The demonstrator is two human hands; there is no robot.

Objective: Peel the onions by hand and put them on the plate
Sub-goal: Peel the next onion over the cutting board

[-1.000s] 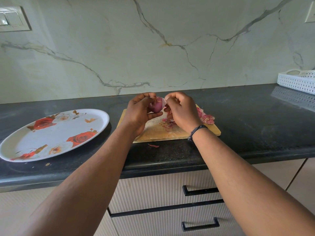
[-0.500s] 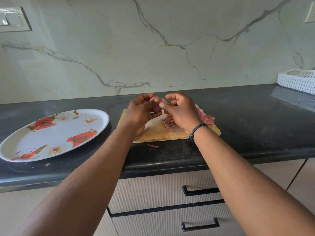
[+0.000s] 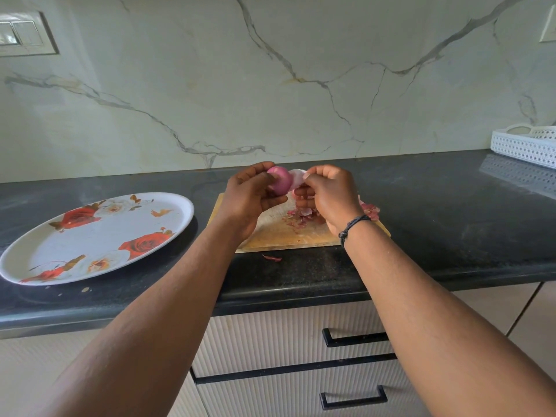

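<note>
Forearms reach in from the bottom edge, elbows cut off. Above the cutting board (image 3: 301, 234), the left hand (image 3: 249, 200) grips the onion (image 3: 281, 182), partly hiding it; the right hand (image 3: 329, 197) pinches a pale peel (image 3: 298, 177). The plate (image 3: 96, 236) sits left.

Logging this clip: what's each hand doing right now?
Left hand: grips the onion.
Right hand: pinches a strip of onion skin.

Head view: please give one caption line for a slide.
Left hand holds an onion above the board while right hand pulls a peel; plate waits.
</note>
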